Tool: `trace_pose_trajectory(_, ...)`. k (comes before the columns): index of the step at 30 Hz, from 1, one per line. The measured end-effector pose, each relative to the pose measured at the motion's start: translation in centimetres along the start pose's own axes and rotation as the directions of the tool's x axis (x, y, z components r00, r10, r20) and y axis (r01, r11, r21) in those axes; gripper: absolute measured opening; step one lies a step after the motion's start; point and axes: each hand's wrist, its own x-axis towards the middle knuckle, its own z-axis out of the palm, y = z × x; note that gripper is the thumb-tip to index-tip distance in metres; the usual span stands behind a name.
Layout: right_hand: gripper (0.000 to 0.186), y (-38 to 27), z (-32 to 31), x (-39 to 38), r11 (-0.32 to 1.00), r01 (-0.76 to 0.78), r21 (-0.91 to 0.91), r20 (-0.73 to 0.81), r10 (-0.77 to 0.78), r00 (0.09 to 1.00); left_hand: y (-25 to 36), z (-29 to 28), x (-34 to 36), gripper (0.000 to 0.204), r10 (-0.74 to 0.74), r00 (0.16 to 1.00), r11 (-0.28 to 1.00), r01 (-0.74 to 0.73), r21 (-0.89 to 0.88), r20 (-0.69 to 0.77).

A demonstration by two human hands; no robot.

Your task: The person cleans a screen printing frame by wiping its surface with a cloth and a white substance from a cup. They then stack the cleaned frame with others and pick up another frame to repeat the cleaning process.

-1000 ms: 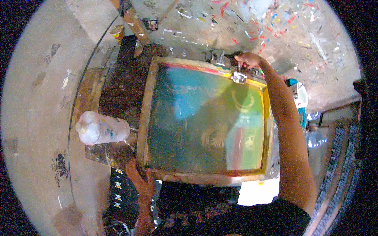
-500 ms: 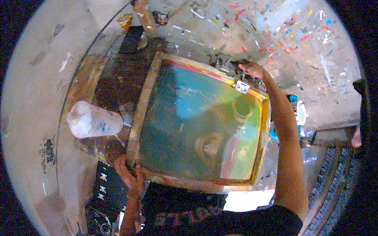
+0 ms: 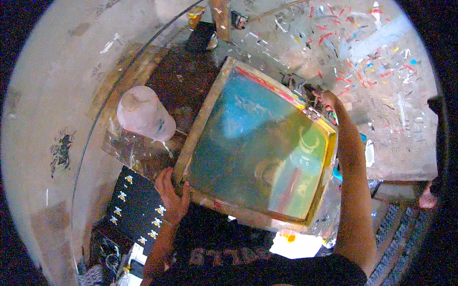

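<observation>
A wooden-framed printing screen (image 3: 248, 157) with blue-green and yellowish mesh lies tilted before me. A faint figure shows in its lower right part. My left hand (image 3: 172, 195) is closed around the frame's near left corner, fingers on the outer side and thumb at the front. At the far right edge, my right hand (image 3: 327, 101) has its fingers curled on the dark metal hinge clamp (image 3: 312, 113) by the frame; the fingertips are partly hidden. Under the near right edge, a white sheet (image 3: 296, 245) with an orange-yellow mark shows.
A whitish plastic bottle (image 3: 145, 113) stands on the dark paint-stained board (image 3: 183, 74) left of the screen. Black fabric with skull prints (image 3: 136, 205) lies near left. A dark cable (image 3: 98, 112) curves along the left. Behind is a paint-spattered surface (image 3: 362, 62); another person's hand (image 3: 428, 196) shows far right.
The view has turned, so the screen and bottle sit further right and tilt more. More skull-print fabric and the sheet's orange mark now show. Both hands keep their places on the frame and clamp.
</observation>
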Motion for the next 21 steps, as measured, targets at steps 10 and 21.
trace_pose_trajectory(10, 0.051, 3.6, 1.4, 2.9, 0.683, -0.224, -0.695, -0.449, -0.169, 0.878, 0.7, -0.2, 0.6, 0.061, -0.014, 0.999, 0.999, 0.015, -0.052, 0.033)
trace_pose_trajectory(21, 0.051, 1.0, 0.7, 1.9, 0.961, -0.077, -0.264, -0.347, -0.02, 0.938, 0.4, 0.2, 0.3, 0.06, -0.007, 1.0, 0.999, 0.008, -0.033, 0.029)
